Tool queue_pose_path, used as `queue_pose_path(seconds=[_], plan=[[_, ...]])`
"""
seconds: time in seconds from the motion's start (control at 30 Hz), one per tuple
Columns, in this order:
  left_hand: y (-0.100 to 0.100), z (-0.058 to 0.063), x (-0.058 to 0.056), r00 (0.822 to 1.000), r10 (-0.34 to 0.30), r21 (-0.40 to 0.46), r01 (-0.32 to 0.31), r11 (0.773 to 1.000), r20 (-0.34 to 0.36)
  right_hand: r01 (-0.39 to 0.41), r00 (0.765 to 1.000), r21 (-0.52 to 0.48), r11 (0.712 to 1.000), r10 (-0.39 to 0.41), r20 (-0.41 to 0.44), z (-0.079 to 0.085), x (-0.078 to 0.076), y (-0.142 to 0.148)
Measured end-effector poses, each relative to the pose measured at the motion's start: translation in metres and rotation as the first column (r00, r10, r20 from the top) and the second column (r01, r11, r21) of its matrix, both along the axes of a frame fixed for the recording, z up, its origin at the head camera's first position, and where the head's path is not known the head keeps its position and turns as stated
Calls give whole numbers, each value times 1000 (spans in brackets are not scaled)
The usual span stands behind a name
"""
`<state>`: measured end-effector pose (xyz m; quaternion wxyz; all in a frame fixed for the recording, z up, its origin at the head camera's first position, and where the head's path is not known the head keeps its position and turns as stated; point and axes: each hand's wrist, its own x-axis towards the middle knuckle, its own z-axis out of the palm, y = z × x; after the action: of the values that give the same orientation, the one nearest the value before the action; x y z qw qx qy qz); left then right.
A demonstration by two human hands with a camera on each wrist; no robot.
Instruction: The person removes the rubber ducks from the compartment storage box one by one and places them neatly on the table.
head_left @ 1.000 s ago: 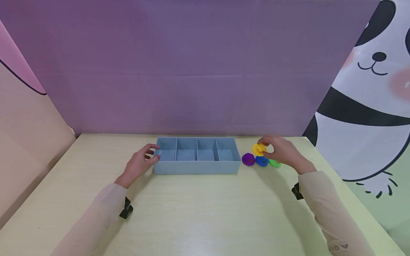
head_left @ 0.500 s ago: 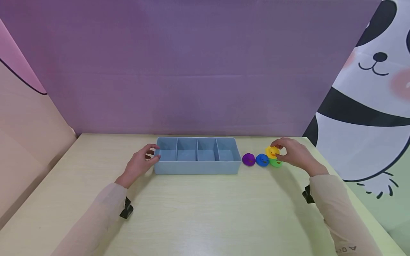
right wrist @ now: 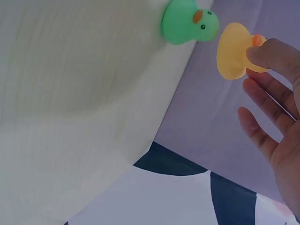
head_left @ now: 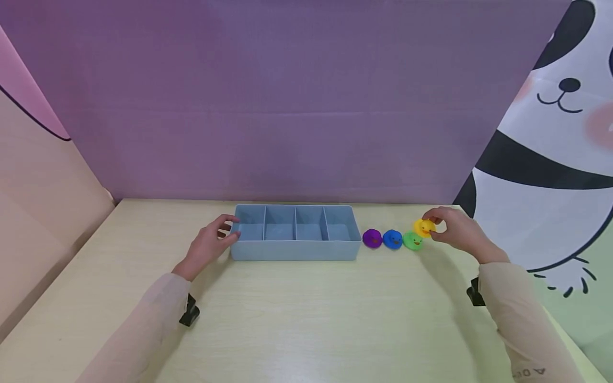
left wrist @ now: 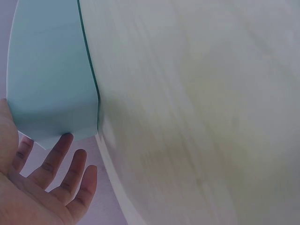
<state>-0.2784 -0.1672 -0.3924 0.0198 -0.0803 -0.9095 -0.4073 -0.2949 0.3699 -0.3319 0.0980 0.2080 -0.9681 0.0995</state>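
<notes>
A yellow rubber duck (head_left: 424, 228) is pinched between the thumb and fingers of my right hand (head_left: 455, 231), close over the right end of a row of ducks. Directly beside it stands a green rubber duck (head_left: 413, 241); blue (head_left: 392, 239) and purple (head_left: 372, 238) ones continue the row leftward. In the right wrist view the yellow duck (right wrist: 232, 51) is lifted off the table. My left hand (head_left: 208, 246) touches the left end of a blue-grey four-part box (head_left: 294, 251), its fingers (left wrist: 58, 152) loosely extended at the end wall. All its compartments are bare.
The pale wooden table (head_left: 306, 319) ends at a purple backdrop (head_left: 306, 106) just behind the box. A panda-printed panel (head_left: 551, 223) borders the right side. The purple duck stands right beside the box's right end.
My right hand has carried the yellow duck rightward, from above the blue duck past the green one, uncovering the green duck. The left hand and the box stay put.
</notes>
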Motion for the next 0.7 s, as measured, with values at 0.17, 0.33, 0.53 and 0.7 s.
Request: queue_pose_path(seconds=[0.17,0.33,0.53,0.7], plan=[[0,-1,0,1000,3,-1,-3,1000,-2,43,998,1,999,-43,39,-1,1,10],[-1,-2,-1,1000,4,-5,-4,1000,3,60,996,19,998,-61,72,-5,0,18],[-2,-1,-1,1000,2,-2,-2,1000,-5,80,989,18,997,-82,124,-14,-2,26],[-1,-1,0,1000,-3,1,3,1000,-12,88,985,7,996,-88,152,-23,-2,31]])
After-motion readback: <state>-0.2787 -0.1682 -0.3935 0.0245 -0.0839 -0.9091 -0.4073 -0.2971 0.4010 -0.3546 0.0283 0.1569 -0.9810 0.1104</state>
